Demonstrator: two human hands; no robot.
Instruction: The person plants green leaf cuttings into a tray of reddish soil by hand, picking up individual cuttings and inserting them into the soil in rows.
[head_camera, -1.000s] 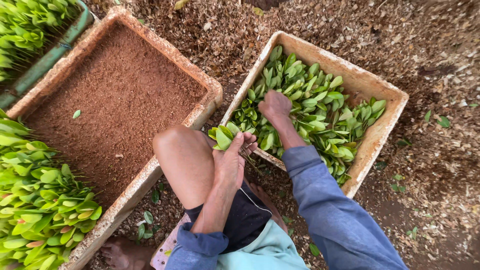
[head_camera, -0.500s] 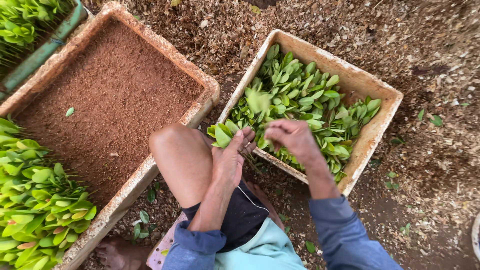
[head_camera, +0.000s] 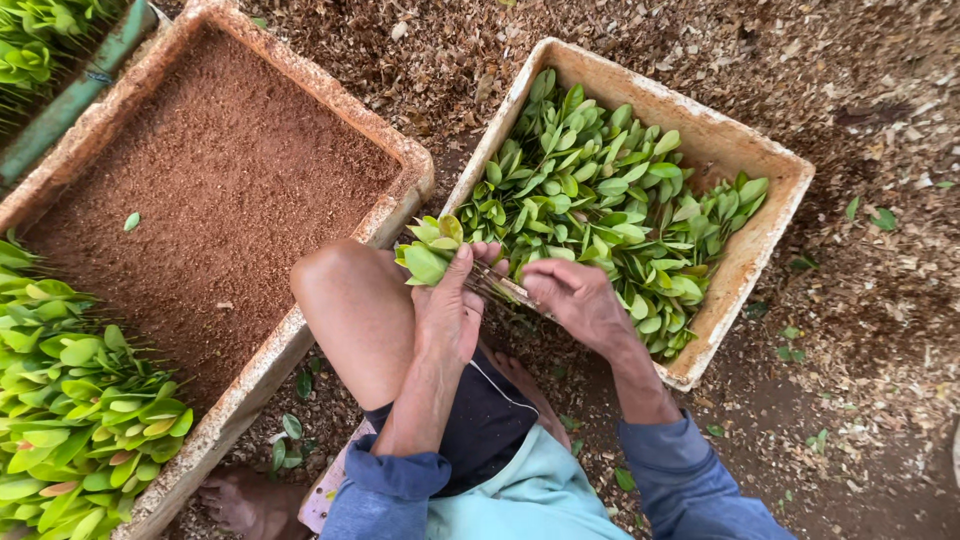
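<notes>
Right hand (head_camera: 575, 300) back from the cuttings box (head_camera: 765, 250), now touching the stems at the left hand (head_camera: 450, 310).

Left hand is closed around a bunch of cuttings (head_camera: 428, 250) at frame centre, leaves up, propped on the knee (head_camera: 345, 300), probably to steady it. Right fingers curl on the stem ends, likely adding one. Soil tray (head_camera: 300, 340) upper left, within reach.

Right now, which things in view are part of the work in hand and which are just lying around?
In use:
- left hand gripping bunch of leafy cuttings
- right hand at the bunch's stems
- foam box of cuttings

Lying about:
- soil-filled tray
- planted cuttings
- loose leaf on soil
</notes>
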